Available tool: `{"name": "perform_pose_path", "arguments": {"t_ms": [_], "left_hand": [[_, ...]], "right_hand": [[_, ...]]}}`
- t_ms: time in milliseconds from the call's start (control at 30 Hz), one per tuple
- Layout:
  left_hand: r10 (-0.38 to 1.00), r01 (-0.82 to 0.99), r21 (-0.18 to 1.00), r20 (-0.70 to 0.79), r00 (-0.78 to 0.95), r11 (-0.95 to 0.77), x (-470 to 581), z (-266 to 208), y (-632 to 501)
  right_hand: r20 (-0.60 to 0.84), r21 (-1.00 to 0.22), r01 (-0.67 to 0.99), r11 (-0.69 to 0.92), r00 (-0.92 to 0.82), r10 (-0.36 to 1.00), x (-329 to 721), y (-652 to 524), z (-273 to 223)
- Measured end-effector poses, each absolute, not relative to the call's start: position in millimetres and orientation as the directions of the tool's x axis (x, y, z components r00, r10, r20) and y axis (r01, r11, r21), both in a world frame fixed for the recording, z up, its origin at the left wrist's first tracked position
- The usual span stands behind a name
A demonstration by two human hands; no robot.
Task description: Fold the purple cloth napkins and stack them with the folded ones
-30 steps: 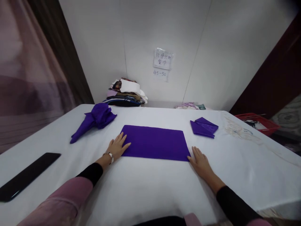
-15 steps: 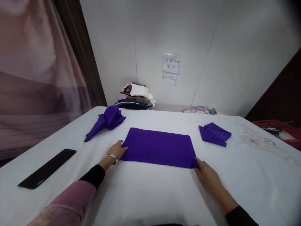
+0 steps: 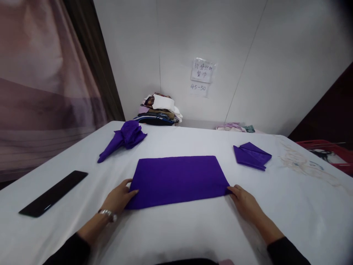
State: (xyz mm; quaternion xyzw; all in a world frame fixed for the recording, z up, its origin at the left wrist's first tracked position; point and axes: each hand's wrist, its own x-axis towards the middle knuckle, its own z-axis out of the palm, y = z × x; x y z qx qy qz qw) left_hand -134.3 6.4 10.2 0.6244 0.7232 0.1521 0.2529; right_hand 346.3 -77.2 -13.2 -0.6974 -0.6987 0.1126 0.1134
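A purple cloth napkin [image 3: 179, 180], folded into a flat rectangle, lies in front of me on the white-covered table [image 3: 187, 232]. My left hand [image 3: 118, 197] grips its left edge, thumb on top and fingers at the side. At the near right corner, my right hand [image 3: 241, 200] pinches the cloth between thumb and fingers. Beyond the left end sits a purple napkin shaped like a flower with a long stem [image 3: 124, 139]. To the right rests another purple napkin, folded with pointed corners [image 3: 252, 156].
A long dark glossy panel [image 3: 55, 193] lies on the table's left side. Folded clothes [image 3: 158, 110] are stacked against the wall, with more fabric [image 3: 234, 127] further right. A red basket [image 3: 327, 152] stands past the right edge; a pink curtain [image 3: 44, 92] hangs at left.
The rectangular napkin's left end has swung toward me and leftward with my left hand. My right hand has stayed at the right corner.
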Motion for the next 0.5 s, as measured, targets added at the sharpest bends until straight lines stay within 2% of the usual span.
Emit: {"name": "perform_pose_path", "arguments": {"t_ms": [100, 300, 400, 500], "left_hand": [[0.975, 0.742, 0.637, -0.194, -0.105, 0.207, -145, 9, -17], [0.943, 0.494, 0.803, -0.289, -0.167, 0.334, -151, 8, -8], [0.954, 0.506, 0.810, -0.229, -0.192, 0.296, -147, 1, 6], [0.962, 0.512, 0.820, -0.170, -0.213, 0.258, -142, -4, 11]], "right_hand": [[-0.002, -0.383, 0.924, -0.007, 0.007, 1.000, 352, -77, -13], [0.201, -0.379, 0.921, 0.089, -0.011, 0.979, 327, -57, -14], [0.173, -0.334, 0.927, 0.171, -0.118, 0.978, 308, -48, -18], [0.074, -0.283, 0.944, 0.171, -0.156, 0.985, 299, -46, -23]]}}
